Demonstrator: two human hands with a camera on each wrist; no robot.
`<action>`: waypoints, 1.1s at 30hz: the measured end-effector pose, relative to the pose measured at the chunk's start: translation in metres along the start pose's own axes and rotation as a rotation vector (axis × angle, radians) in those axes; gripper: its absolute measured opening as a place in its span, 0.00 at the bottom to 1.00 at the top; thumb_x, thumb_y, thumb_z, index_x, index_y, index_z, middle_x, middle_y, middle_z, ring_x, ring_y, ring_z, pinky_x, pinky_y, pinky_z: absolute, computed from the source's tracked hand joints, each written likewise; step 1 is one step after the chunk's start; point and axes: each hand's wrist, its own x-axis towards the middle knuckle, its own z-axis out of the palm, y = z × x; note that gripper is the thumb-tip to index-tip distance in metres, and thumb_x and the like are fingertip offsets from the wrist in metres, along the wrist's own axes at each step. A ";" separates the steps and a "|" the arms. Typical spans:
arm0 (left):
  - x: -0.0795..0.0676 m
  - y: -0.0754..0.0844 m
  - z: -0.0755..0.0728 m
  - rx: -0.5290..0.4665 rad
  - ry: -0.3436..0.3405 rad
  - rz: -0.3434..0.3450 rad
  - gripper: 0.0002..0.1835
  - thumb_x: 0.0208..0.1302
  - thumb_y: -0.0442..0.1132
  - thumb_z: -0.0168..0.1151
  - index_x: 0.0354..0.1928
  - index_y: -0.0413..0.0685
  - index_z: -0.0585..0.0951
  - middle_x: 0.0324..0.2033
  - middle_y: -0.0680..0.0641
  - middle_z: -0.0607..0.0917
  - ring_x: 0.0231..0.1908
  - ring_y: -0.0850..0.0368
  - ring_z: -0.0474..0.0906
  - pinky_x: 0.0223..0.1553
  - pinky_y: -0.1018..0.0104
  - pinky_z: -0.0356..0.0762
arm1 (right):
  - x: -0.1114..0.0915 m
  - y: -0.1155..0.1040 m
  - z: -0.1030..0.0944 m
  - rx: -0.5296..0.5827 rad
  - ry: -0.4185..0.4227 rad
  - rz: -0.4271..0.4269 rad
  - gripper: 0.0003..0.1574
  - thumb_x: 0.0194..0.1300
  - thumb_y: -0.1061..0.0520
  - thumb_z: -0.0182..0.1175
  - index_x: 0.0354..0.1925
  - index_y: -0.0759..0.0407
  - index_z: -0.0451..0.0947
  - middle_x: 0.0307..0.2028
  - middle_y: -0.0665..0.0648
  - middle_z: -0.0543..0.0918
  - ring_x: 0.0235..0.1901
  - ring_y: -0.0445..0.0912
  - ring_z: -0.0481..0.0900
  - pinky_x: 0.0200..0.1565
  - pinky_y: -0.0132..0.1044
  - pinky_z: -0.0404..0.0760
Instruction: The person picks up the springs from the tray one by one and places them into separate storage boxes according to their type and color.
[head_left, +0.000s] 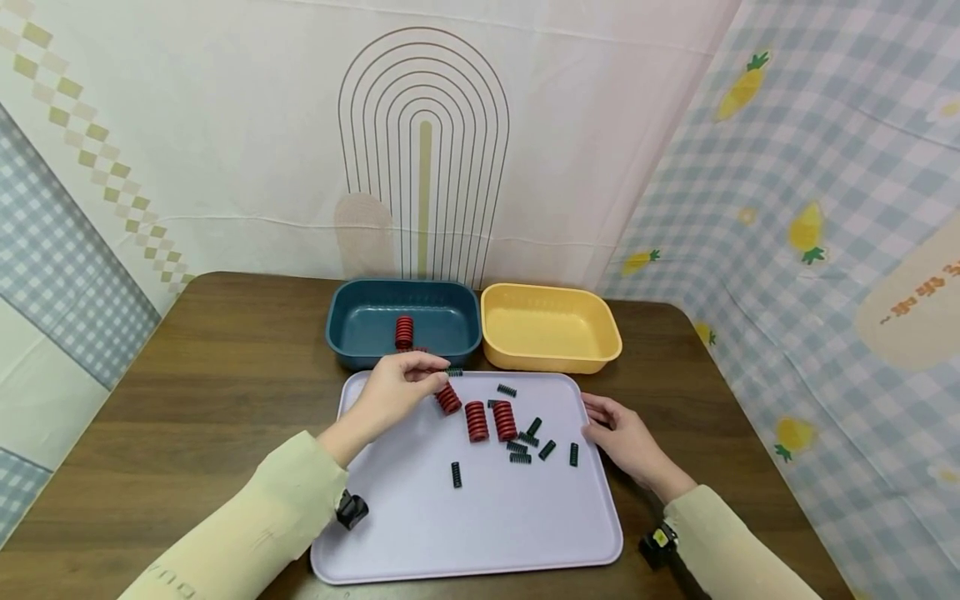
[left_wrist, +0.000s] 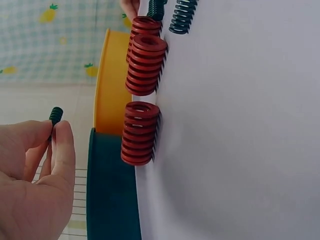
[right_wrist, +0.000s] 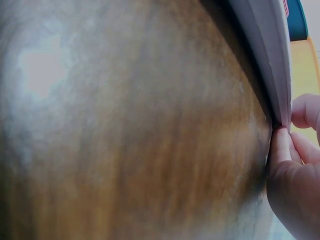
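My left hand (head_left: 401,385) pinches a small dark green spring (left_wrist: 56,115) between thumb and fingertips, above the back edge of the lilac tray (head_left: 420,533). Just below that hand, a thick red spring (head_left: 448,399) lies on the tray. Two more red springs, one (head_left: 476,422) beside the other (head_left: 505,421), lie to its right. Several small green springs are scattered around them, one (head_left: 456,475) apart toward the front. At the tray's right rim, my right hand (head_left: 622,437) grips the edge, thumb and fingers on either side of it in the right wrist view.
Behind the tray stands a dark blue bin (head_left: 345,333) with red springs (head_left: 404,332) inside. A yellow bin (head_left: 551,364) sits right beside it. All of this rests on a brown wooden table (head_left: 187,400), with patterned cloth (head_left: 262,150) hanging behind and at the sides.
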 end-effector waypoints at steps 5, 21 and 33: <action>0.009 0.000 0.011 -0.034 0.013 -0.006 0.10 0.64 0.41 0.66 0.46 0.50 0.85 0.36 0.52 0.86 0.37 0.59 0.83 0.39 0.63 0.80 | 0.004 0.012 0.000 -0.003 0.013 -0.009 0.32 0.68 0.62 0.58 0.69 0.61 0.64 0.62 0.64 0.72 0.61 0.56 0.70 0.53 0.39 0.76; 0.050 0.006 0.050 -0.217 0.086 -0.046 0.14 0.65 0.40 0.64 0.51 0.44 0.83 0.39 0.48 0.85 0.38 0.57 0.84 0.45 0.59 0.80 | 0.007 0.016 0.001 0.021 0.021 0.025 0.33 0.68 0.62 0.59 0.69 0.59 0.64 0.62 0.63 0.72 0.61 0.54 0.70 0.54 0.37 0.75; 0.066 0.009 0.064 -0.205 0.078 -0.047 0.13 0.66 0.39 0.63 0.50 0.43 0.83 0.38 0.48 0.85 0.40 0.54 0.83 0.45 0.60 0.80 | 0.001 0.004 0.001 0.024 0.024 0.008 0.32 0.67 0.63 0.59 0.68 0.61 0.65 0.61 0.64 0.73 0.61 0.54 0.71 0.53 0.35 0.75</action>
